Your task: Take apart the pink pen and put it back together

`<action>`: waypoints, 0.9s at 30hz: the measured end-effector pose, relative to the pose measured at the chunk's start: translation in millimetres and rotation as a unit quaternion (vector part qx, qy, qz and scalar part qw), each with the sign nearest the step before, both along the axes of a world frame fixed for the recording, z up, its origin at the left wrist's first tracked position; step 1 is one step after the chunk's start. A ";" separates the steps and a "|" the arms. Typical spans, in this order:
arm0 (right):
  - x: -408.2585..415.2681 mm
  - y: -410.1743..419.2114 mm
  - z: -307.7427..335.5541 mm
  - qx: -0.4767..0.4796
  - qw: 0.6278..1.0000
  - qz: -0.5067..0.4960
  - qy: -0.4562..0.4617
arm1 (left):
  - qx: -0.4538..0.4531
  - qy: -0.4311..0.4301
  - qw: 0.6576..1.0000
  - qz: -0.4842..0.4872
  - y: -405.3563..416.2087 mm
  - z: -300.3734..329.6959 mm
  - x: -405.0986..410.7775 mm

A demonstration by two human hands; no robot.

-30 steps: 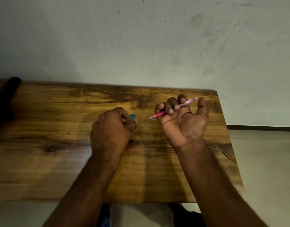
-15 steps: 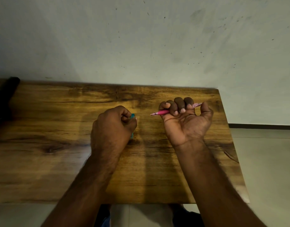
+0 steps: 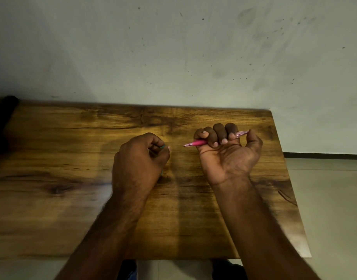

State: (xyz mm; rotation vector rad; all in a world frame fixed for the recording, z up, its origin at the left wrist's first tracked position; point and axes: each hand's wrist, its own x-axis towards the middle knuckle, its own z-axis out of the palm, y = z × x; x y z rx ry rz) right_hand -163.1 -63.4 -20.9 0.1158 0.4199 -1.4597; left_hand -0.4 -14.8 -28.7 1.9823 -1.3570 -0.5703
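Nearest the camera, two bare forearms reach forward over the near edge of a wooden counter (image 3: pixel 52 219), with a pale floor (image 3: pixel 325 199) showing to the right of it. The left hand (image 3: pixel 139 158) sits knuckles-up on the wood, its fingers (image 3: pixel 155 143) curled into a closed fist around a teal object (image 3: pixel 162 146), of which only a thin sliver shows at the thumb and another bit below the fist; what it is cannot be told. Apart from it, to the right, the right hand (image 3: pixel 230 156) is turned palm-up with its fingers (image 3: pixel 220 134) wrapped tightly together over the pink pen (image 3: pixel 199 142). The pen lies crosswise under those fingers: its pointed tip juts out past the little finger toward the left hand without touching it, and its paler, clear pink rear end sticks out beyond the index finger, just beside the raised thumb. The pen looks whole, held above the counter surface. Farther off, at the counter's far left corner, a dark object (image 3: pixel 4 110) lies blurred at the edge of view. Behind the counter rises a pale, scuffed wall (image 3: pixel 173 57) dotted with small dark marks.
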 end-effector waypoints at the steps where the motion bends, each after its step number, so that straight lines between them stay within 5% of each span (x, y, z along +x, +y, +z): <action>1: 0.0 -0.6 -0.5 -0.001 1.000 0.001 0.001 | 0.000 0.002 1.000 -0.001 -0.2 -0.9 0.3; 27: 4.3 -0.3 -1.8 -0.010 1.000 0.014 0.023 | -0.009 0.007 1.000 -0.020 0.3 -1.1 1.8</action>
